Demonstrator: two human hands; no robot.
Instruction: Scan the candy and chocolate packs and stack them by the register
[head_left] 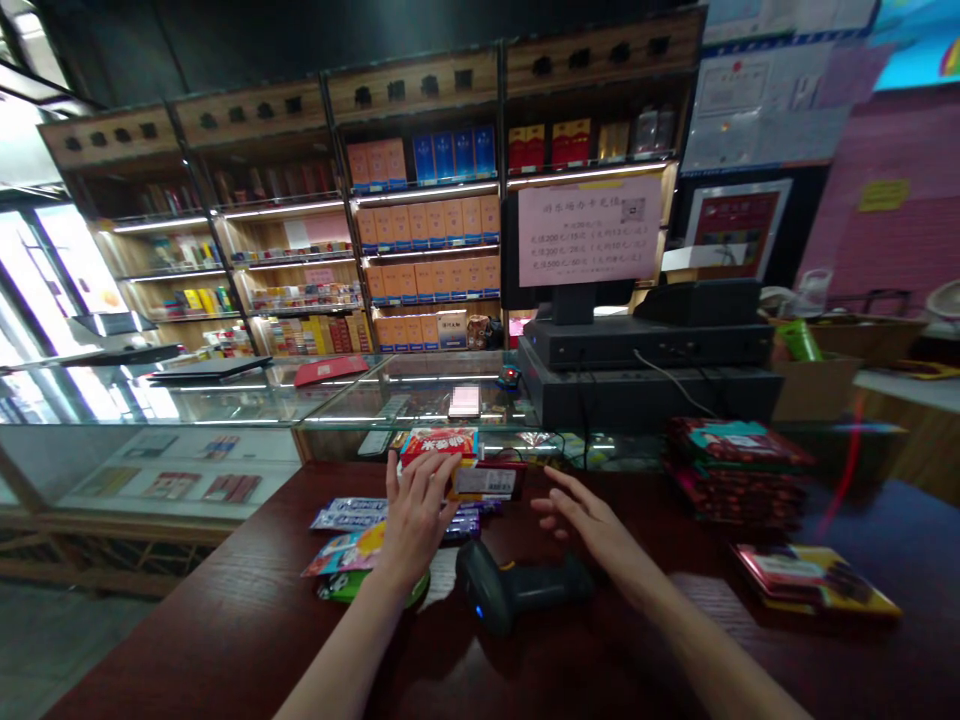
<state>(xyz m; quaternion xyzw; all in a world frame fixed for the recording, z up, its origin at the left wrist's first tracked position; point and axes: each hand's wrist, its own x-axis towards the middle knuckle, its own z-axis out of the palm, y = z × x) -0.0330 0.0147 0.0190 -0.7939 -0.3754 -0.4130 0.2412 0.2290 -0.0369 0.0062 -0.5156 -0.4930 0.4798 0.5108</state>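
Observation:
My left hand (414, 515) is closed round a small red snack packet (439, 443), held just above the dark wooden counter (225, 620). A dark red boxed item with a white barcode label (486, 481) lies right beside its fingers. My right hand (589, 520) hovers open, fingers spread, to the right of that box and holds nothing. A black handheld barcode scanner (517, 590) lies on the counter between my forearms. Several colourful snack packets (352, 535) lie under and left of my left wrist.
A stack of dark red packets (739, 465) sits at the right, with flat packets (814, 580) nearer the front. A black cash register with a pink-papered screen (645, 360) stands behind. A glass display case (225, 400) runs left; shelves of boxed goods (427, 260) fill the back wall.

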